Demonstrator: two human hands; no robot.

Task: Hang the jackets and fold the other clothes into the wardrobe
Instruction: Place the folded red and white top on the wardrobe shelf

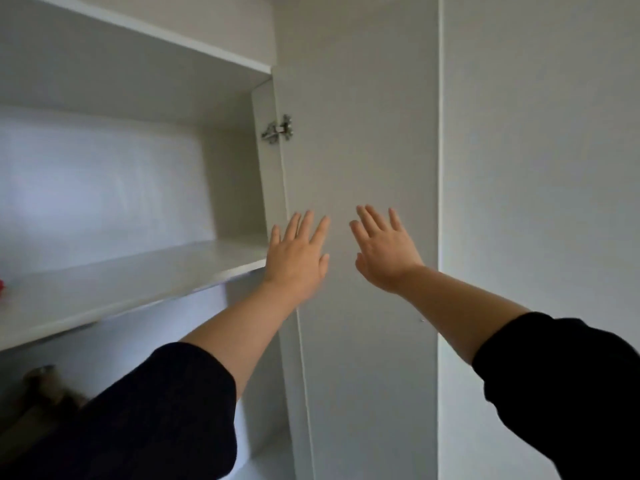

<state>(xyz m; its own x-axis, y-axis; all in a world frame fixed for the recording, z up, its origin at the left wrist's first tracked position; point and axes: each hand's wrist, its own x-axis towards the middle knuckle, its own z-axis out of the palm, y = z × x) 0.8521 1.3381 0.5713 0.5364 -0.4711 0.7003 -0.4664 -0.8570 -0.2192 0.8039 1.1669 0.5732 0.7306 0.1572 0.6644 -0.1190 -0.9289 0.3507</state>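
So both hands are up in front of the open wardrobe (104, 174), and neither has anything in it. The left hand (298, 258) and right hand (384, 251) have their fingers (320, 230) straight and spread, palms facing the tall white door panel (363, 133) that hangs off the hinge (278, 129). That panel runs up and down and sits dead ahead of both hands; can't tell if they're actually touching it or just hovering close. The open compartment and its shelf (121, 282) lie off to the left, and the left hand is the nearer one, right at the shelf's front corner. No jackets or other clothes clearly in view, just a blurry brown shape (45, 386) low down on the left that I can't make out. My guess is whatever comes next means reaching left.
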